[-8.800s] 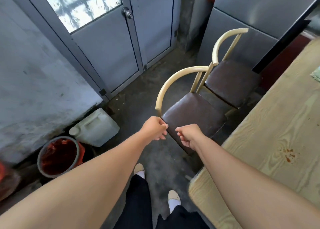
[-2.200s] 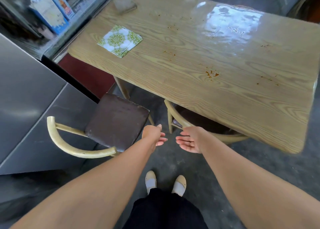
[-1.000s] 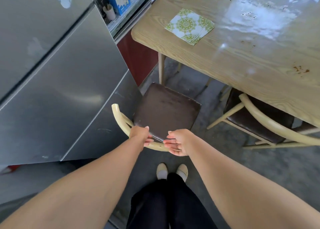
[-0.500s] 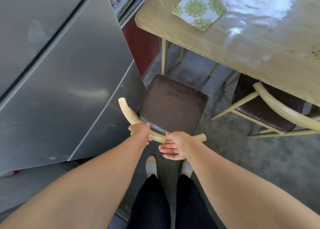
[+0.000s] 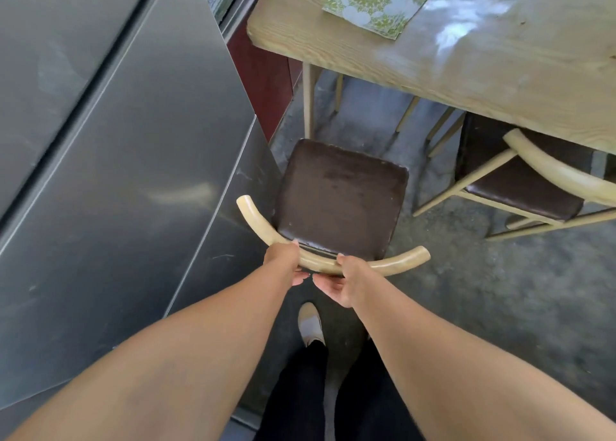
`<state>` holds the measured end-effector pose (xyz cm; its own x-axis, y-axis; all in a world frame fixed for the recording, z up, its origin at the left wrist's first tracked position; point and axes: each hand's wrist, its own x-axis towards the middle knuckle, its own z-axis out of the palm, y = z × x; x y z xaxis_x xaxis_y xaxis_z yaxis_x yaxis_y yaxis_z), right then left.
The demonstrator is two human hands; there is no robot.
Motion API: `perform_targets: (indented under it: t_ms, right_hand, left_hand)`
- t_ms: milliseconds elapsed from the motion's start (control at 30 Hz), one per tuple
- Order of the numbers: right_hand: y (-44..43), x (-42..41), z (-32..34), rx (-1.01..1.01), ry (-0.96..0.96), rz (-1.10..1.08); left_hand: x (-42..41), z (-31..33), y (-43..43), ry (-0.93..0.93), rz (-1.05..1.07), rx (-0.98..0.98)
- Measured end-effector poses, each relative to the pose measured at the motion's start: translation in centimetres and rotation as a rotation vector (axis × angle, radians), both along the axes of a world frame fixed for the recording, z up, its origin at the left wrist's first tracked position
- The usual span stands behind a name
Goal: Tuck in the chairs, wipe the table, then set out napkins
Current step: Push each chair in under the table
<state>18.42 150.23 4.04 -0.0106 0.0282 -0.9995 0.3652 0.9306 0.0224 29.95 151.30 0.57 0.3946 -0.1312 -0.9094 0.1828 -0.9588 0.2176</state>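
Both hands grip the curved wooden backrest (image 5: 320, 263) of the near chair (image 5: 340, 200). The left hand (image 5: 283, 260) wraps over the rail left of its middle, its fingers (image 5: 300, 278) curled under and clamped on the wood. The right hand (image 5: 343, 282) holds the rail just beside it, thumb on top and fingers (image 5: 325, 282) closed beneath. The two hands are near each other, almost touching below the rail.

The chair's dark brown seat points toward the tabletop (image 5: 466, 57), and its front edge stands short of the table's edge, so the seat lies fully in the open. It stands just beside the grey metal cabinet (image 5: 133, 157) on the left. A second chair (image 5: 533, 183) to the right sits partly under the tabletop, its seat half covered. A green patterned stack of napkins (image 5: 376, 0) lies flat near the table's corner. One pale shoe (image 5: 310, 324) shows on the concrete floor (image 5: 500, 290) between the forearms
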Motion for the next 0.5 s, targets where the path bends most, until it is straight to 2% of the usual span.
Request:
perform_targets:
  t_ms: [300,500]
  right_hand:
    - [0.0,-0.7,-2.8,0.010,-0.011,-0.203]
    - [-0.1,-0.7,-3.9,-0.029,0.014,-0.099]
  left_hand:
    - [0.2,-1.3,-0.6,0.043,0.026,0.022]
    - [0.3,-1.0,-1.0,0.008,0.002,-0.052]
